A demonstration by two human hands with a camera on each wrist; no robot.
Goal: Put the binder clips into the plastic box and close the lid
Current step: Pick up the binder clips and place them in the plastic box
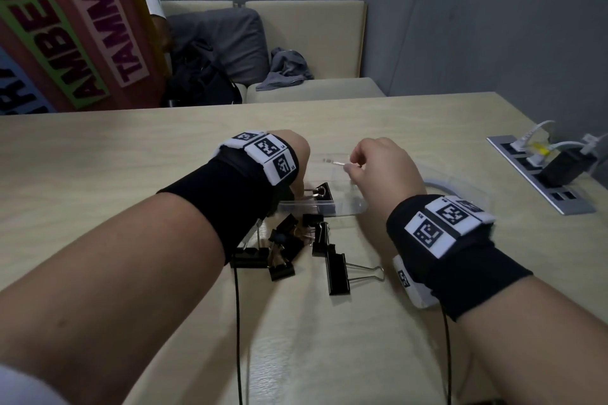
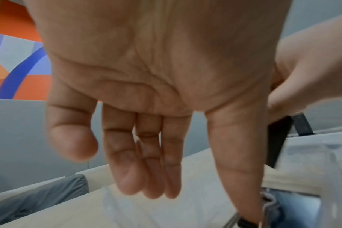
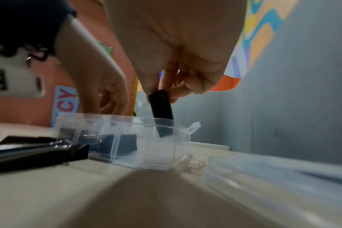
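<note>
A clear plastic box (image 1: 324, 206) stands open mid-table, its lid (image 1: 457, 189) lying flat to the right. My right hand (image 1: 353, 168) pinches a black binder clip (image 3: 160, 105) upright over the box (image 3: 152, 148), the clip's lower end dipping below the rim. My left hand (image 1: 296, 171) reaches down into the box's left side. Its fingers (image 2: 146, 169) are straight, and one fingertip touches a clip (image 1: 320, 191) lying inside. Several more black clips (image 1: 289, 246) lie heaped on the table in front of the box, with a large one (image 1: 337, 273) nearest me.
A metal socket strip (image 1: 559, 200) with white plugs and a black adapter is set into the table at the right. Behind the table's far edge is a beige sofa (image 1: 312, 89) with a seated person and grey cloth. Thin black wrist cables (image 1: 237, 322) trail toward me.
</note>
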